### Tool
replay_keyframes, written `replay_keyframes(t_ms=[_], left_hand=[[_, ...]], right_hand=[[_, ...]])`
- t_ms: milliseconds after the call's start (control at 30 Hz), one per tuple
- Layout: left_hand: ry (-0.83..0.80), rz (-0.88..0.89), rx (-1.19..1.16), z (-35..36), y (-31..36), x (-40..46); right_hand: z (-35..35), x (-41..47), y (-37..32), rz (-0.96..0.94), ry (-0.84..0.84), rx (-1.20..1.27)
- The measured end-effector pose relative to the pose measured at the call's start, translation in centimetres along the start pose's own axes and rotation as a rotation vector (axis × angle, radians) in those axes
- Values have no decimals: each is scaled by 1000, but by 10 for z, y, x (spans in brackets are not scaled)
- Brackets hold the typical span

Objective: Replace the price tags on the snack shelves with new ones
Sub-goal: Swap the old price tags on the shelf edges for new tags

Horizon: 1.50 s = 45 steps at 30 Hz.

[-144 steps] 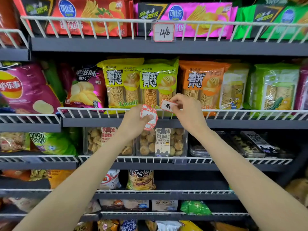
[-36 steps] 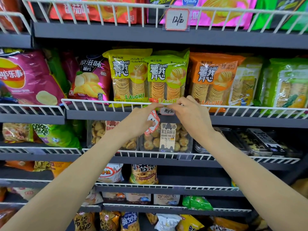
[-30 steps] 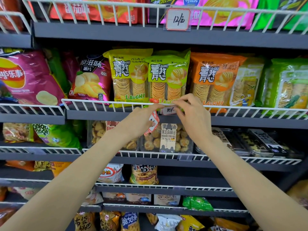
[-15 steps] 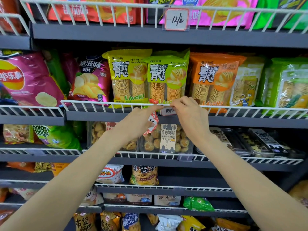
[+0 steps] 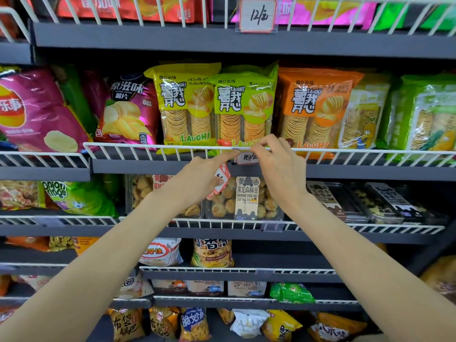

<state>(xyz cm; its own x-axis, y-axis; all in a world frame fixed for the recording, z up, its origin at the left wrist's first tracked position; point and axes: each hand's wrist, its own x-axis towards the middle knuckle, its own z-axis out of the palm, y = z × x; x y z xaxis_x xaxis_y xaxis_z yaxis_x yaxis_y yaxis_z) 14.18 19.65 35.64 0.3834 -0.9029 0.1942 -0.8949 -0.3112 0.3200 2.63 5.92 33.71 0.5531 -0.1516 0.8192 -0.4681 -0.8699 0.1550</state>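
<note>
A white price tag with a red border (image 5: 246, 158) hangs at the white wire rail (image 5: 148, 146) of the middle chip shelf, below the green chip bags. My right hand (image 5: 277, 164) pinches its top right edge against the rail. My left hand (image 5: 199, 180) holds a small stack of red-bordered tags (image 5: 221, 180) in the palm, while its forefinger stretches to the hanging tag's left edge. Another tag reading 12 (image 5: 257, 15) sits in a clear holder on the top shelf rail.
Chip bags (image 5: 185, 107) fill the middle shelf behind the rail. Clear boxes of cookies (image 5: 244, 201) stand on the shelf below, with an empty clear tag holder (image 5: 272, 227) on that rail. Lower shelves hold more snack bags.
My right hand has brought the single tag from mid-air to the wire rail and pressed it there. My left forefinger has reached across to it. In the last second both hands barely move.
</note>
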Motion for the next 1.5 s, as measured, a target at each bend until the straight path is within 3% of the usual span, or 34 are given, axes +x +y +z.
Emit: replay_keyframes(t_ms=[933,1100,1300,1500], left_hand=[[69,65,152,4,-9,13],[79,60,194,4,-10,12],[82,89,233,0,-9,15],[166,98,-57,-7,-9,17]], right_hand=[[4,3,2,40,-59,-19],[3,7,3,125,-42,134],[0,13,6,123,-150,202],[2,11,-3,170,-130,179]])
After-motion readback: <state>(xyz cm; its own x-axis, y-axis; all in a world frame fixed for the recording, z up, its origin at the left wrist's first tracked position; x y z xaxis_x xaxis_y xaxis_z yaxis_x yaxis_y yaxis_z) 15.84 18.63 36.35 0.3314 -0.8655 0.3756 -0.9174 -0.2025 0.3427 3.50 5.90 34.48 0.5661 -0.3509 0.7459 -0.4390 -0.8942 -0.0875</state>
